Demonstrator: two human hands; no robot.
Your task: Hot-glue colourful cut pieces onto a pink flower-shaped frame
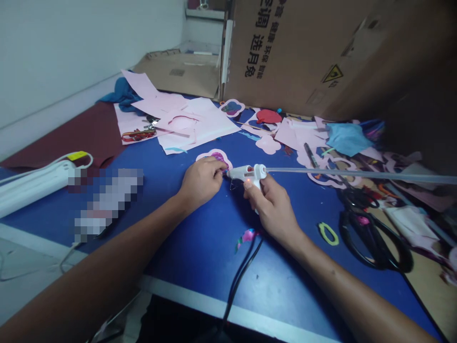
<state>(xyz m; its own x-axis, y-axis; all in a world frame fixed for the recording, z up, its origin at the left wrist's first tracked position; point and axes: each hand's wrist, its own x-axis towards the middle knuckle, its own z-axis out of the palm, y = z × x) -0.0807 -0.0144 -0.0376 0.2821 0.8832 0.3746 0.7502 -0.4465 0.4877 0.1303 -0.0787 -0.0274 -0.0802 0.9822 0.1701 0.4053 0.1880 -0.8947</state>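
In my right hand [274,205] is a white hot glue gun [242,173], its small light glowing. A long clear glue stick [339,173] juts from its back toward the right edge. The nozzle points left, at the fingertips of my left hand [203,180]. Those fingers are pinched together over a pink flower-shaped cutout [203,155] with a shiny purple middle. What lies between the fingertips is too small to make out. A black cord [240,276] runs down from below the gun over the table's front edge.
Pink paper sheets [207,119] lie at the back before a cardboard box [285,62]. Black-handled scissors [374,238], a yellow-green band [328,233] and scraps are at the right. A white power strip [39,183] is at the left. A shiny pink scrap [248,235] lies near the cord.
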